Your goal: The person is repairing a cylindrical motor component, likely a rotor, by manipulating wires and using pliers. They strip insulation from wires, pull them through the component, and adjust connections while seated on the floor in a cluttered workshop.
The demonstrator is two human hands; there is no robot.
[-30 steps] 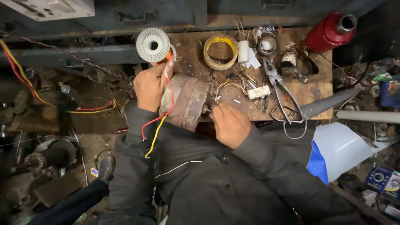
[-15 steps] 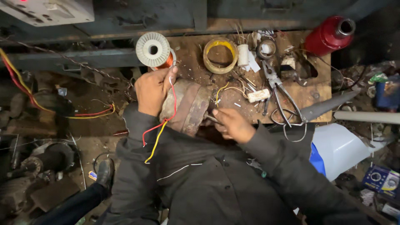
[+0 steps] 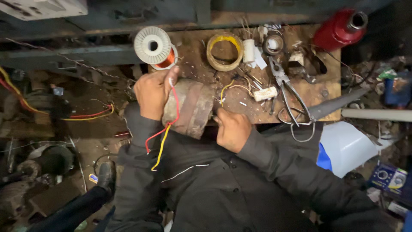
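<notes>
A rusty cylindrical motor part [image 3: 191, 107] lies at the near edge of a worn wooden board [image 3: 197, 64]. My left hand [image 3: 152, 92] grips its left end, and red and yellow wires [image 3: 165, 129] hang down from under that hand. My right hand [image 3: 231, 129] is closed against the part's right end, fingers pressed to its rim. What the right fingers pinch is hidden. Both sleeves are dark.
On the board stand a spool of copper wire [image 3: 153, 46], a yellow tape ring [image 3: 224, 51], a white roll [image 3: 249, 50] and scissors [image 3: 289, 96]. A red cylinder [image 3: 341, 26] lies at the far right. A blue and white container [image 3: 347, 146] sits right of my arm. Scrap and cables cover the floor on the left.
My right hand has slid left along the board's edge, from the loose wires to the right end of the motor part. My left hand has kept its hold.
</notes>
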